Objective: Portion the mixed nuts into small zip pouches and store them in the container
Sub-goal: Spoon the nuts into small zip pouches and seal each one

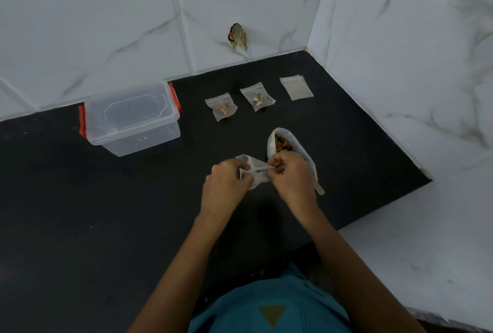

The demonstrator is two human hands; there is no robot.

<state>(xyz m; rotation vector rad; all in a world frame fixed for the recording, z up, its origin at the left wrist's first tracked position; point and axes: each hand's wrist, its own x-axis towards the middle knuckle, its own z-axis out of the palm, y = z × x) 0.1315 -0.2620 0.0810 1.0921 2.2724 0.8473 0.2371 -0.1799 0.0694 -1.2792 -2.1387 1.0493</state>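
A small clear zip pouch (pixel 253 169) is held between my left hand (pixel 226 180) and my right hand (pixel 290 175), both pinching its top edge just above the black counter. Its contents are hidden by my fingers. Behind my right hand lies a larger open bag of mixed nuts (pixel 282 143), mouth facing away from me. Two filled pouches (pixel 221 108) (pixel 257 97) lie further back, side by side. A flat stack of empty pouches (pixel 296 87) rests to their right. The clear container (pixel 130 119) with red latches stands at the left, lid on.
The black counter (pixel 106 212) ends at white marble-pattern wall tiles behind and a white ledge (pixel 426 239) on the right. A scrap of torn plastic (pixel 238 36) sticks to the back wall. My teal shirt fills the bottom edge.
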